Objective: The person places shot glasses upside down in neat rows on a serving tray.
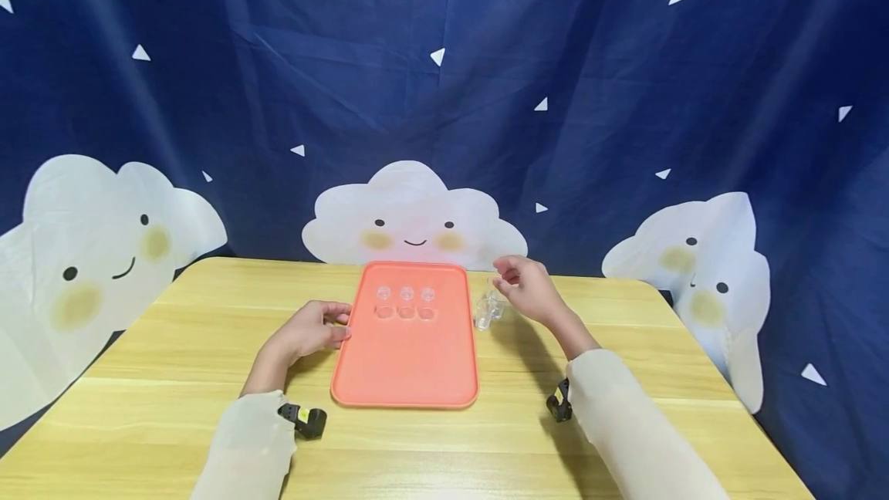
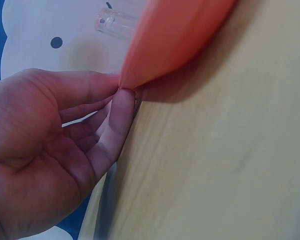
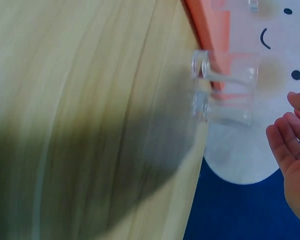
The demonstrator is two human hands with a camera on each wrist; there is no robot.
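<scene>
A coral-red tray (image 1: 406, 369) lies on the table, and my left hand (image 1: 316, 329) pinches its left edge between thumb and fingers; the left wrist view shows the grip (image 2: 55, 130) close up. Three small clear glasses (image 1: 406, 304) stand in a row on the tray, thick bases upward. Just off the tray's right edge are at least two more clear glasses (image 1: 483, 315), upright with thick bases on the table (image 3: 200, 105). Above and beside these is my right hand (image 1: 529, 290), fingers loosely bent, holding nothing. Its fingers (image 3: 290, 142) are apart from the glasses in the right wrist view.
The light wood table (image 1: 160, 400) extends around the tray. Behind it hangs a dark blue cloth (image 1: 389, 99) with white clouds and small triangles. A black wrist camera (image 1: 310, 420) sits on the left sleeve and another camera (image 1: 559, 401) on the right.
</scene>
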